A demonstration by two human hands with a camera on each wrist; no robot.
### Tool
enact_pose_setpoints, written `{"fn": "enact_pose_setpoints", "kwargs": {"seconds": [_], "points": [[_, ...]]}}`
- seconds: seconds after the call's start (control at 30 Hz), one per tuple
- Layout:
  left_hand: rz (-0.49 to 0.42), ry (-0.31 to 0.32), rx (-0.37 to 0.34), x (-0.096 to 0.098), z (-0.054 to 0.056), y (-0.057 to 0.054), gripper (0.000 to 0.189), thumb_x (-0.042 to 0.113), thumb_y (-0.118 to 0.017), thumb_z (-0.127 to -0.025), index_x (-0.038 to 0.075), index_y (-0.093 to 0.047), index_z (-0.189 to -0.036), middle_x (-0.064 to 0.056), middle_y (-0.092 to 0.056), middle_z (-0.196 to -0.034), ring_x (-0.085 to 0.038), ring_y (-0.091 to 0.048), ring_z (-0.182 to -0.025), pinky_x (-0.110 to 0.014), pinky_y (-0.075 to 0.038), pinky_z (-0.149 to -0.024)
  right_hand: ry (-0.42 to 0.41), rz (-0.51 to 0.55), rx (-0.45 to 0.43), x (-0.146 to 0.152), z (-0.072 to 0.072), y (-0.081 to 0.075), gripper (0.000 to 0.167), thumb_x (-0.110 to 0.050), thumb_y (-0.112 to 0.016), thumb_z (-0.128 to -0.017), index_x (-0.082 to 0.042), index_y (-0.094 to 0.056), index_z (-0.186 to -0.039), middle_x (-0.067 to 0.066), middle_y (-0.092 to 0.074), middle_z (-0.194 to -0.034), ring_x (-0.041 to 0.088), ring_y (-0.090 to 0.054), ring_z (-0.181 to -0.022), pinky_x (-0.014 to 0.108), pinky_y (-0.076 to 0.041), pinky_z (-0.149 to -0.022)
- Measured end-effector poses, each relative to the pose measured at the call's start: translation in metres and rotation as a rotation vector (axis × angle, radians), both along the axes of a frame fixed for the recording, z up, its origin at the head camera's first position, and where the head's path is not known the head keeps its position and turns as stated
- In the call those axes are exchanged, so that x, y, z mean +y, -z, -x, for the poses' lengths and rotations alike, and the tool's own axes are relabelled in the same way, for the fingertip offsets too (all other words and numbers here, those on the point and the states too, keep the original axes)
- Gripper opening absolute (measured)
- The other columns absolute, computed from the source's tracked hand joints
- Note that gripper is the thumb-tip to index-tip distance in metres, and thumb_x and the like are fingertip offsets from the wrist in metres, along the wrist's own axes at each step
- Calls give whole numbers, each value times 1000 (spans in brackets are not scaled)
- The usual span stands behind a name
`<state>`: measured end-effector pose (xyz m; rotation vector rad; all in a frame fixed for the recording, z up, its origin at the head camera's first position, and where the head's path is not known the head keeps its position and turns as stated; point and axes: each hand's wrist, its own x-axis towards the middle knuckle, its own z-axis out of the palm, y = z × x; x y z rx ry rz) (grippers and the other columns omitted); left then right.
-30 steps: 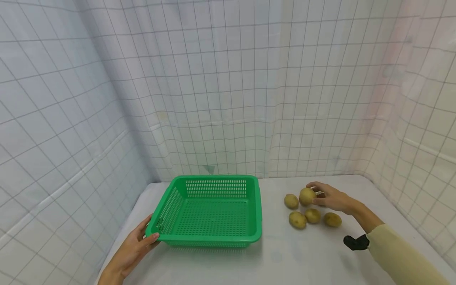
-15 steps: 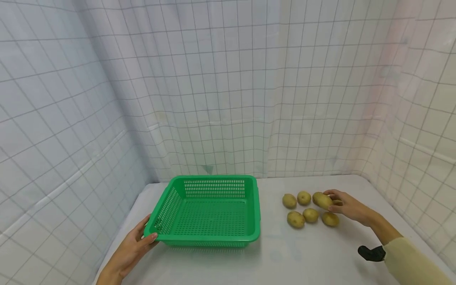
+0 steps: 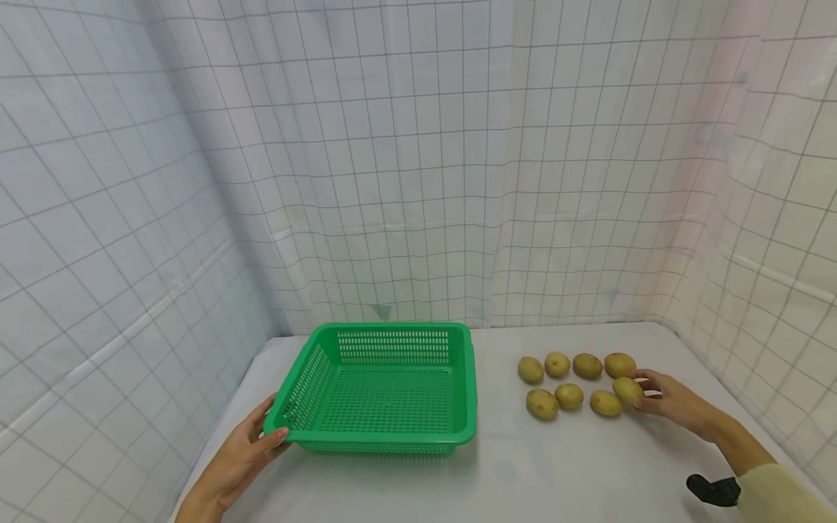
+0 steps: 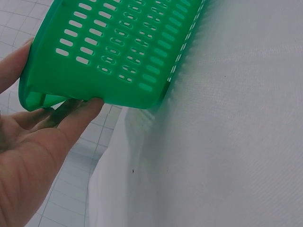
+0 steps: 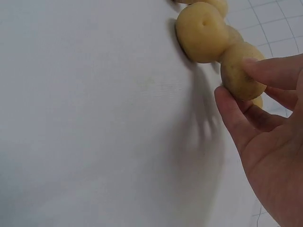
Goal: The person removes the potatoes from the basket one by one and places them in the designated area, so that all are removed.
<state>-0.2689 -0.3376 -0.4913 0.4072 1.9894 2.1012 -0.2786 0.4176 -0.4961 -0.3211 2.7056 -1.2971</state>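
Observation:
A green plastic basket point(image 3: 387, 438) with slotted walls stands on the white-covered table. At its near left corner my left hand point(image 3: 245, 452) grips the rim, thumb on top and fingers beneath, as the left wrist view shows too. On the right, my right hand point(image 3: 680, 407) pinches a potato point(image 3: 628, 391) between thumb and fingers. The right wrist view has this potato point(image 5: 238, 75) at the fingertips, beside a larger-looking potato point(image 5: 201, 33). Several more potatoes lie in two rough rows, including one potato point(image 3: 605, 403) just left of the held one and another point(image 3: 620, 365) behind it.
White sheets with a grid pattern point(image 3: 405, 181) hang behind and on both sides of the table. Bare white tablecloth point(image 3: 500, 465) lies between the basket and the potatoes and along the front. A black strap end point(image 3: 713, 491) hangs by the right sleeve point(image 3: 774, 494).
My right hand has moved right and nearer with the potato, from over the back row to the right end of the front row. My left hand stays on the basket.

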Motion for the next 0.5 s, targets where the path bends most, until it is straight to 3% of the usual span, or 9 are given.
{"fn": "enact_pose_setpoints", "kwargs": {"seconds": [0.27,0.5], "points": [[-5,8,-6,0,3,2,80,1,-49,-109,-1,9,-163,-26,1,-165,-3,-49,-130,-27,-48,-102,47,-22,-30,9,-5,8,60,-18,-67,-101,11,-39,-146,38,-48,-137,59,-43,-129,46,-54,-90],[-20,15,-4,-2,4,2,80,0,-48,-109,-1,11,-162,-26,3,-165,-2,-49,-130,-26,-48,-102,12,-30,-44,13,-2,9,57,-14,-69,-100,12,-42,-143,38,-49,-135,57,-49,-123,48,-55,-89]]}}
